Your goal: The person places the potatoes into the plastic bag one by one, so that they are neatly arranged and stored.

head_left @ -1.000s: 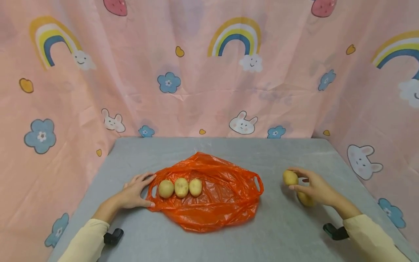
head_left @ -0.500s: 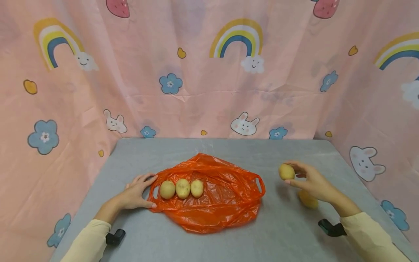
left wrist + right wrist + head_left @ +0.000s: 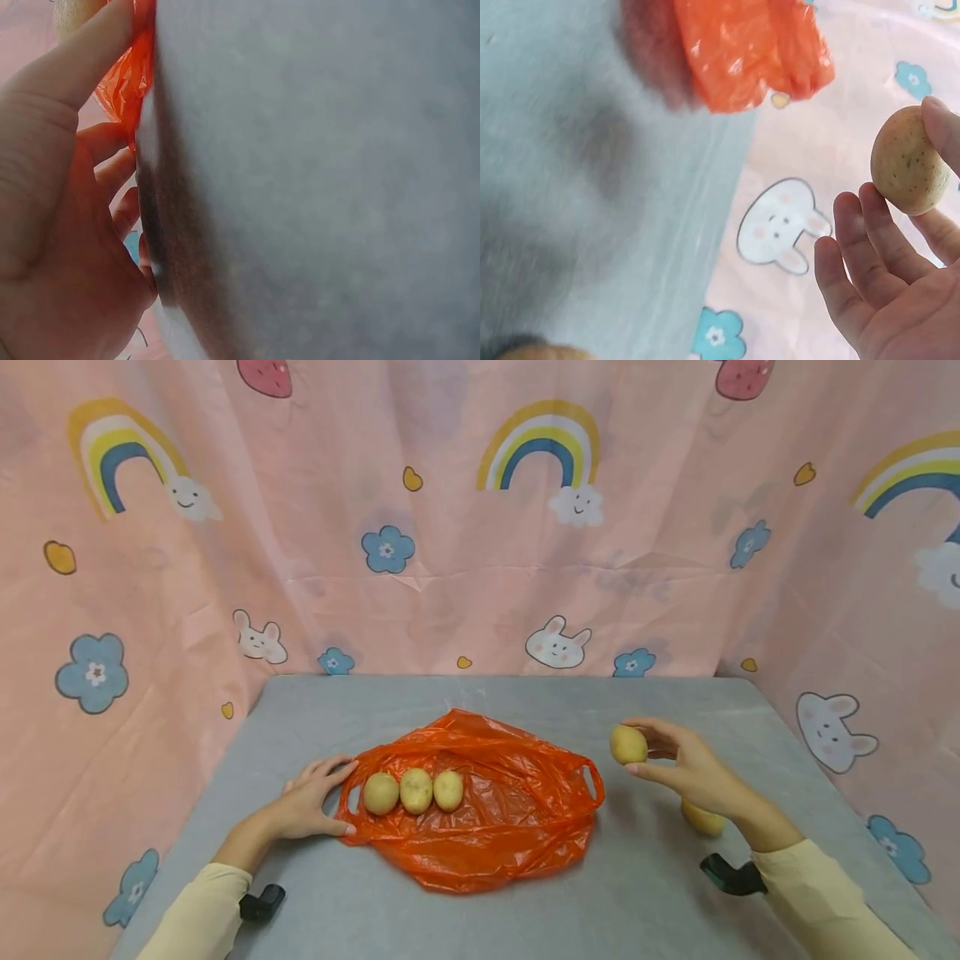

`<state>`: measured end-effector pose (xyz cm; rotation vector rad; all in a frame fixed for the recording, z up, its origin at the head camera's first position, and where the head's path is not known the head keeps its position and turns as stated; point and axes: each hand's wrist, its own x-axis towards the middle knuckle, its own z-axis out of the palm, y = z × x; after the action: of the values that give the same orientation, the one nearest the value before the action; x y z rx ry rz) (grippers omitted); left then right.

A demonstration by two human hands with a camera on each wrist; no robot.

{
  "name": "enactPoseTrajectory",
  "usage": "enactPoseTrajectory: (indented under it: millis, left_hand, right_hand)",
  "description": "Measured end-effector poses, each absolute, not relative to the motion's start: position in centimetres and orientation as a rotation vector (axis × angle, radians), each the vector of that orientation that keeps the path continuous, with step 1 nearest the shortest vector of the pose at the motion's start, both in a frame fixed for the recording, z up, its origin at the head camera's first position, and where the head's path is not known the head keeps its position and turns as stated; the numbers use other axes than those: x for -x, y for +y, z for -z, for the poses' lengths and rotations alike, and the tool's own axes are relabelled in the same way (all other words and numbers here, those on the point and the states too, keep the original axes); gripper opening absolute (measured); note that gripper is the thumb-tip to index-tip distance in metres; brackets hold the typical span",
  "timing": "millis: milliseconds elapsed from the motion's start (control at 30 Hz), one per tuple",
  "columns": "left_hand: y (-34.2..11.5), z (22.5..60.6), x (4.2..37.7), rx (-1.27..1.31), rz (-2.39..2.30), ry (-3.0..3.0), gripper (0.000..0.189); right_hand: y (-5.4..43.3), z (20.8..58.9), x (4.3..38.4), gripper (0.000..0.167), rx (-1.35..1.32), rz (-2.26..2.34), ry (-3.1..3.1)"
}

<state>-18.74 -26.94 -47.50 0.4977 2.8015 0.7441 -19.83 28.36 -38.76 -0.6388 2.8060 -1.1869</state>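
Well, right of centre, the right hand [image 3: 693, 766] pinches a potato [image 3: 628, 744] between thumb and fingers; left of centre, the left hand [image 3: 306, 803] touches the orange bag [image 3: 517, 793], fingers spread, beside three potatoes [image 3: 416, 791].

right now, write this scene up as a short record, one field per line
left hand: touches the left end of the orange-red plastic bag, thumb and fingers spread apart
right hand: pinches a potato above the table, apart from the bag
bag: spread out on the table
row of potatoes: three, side by side at the bag's left end
loose potato: on the table, partly hidden by the right arm
backdrop: pink, printed with rainbows and rabbits
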Motion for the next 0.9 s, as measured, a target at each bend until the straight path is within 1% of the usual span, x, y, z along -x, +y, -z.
enactPoseTrajectory:
  millis: [567,900]
  left_hand:
    - [-27.0,47.8,18.8,-0.499,-0.738,2.790,0.107]
    - [-27.1,47.7,18.8,-0.498,-0.744,2.788,0.106]
  right_hand:
    - [24.8,38.8,20.2,0.054,0.712,1.264,2.716]
    - [22.8,37.8,20.9,0.054,0.780,1.296,2.669]
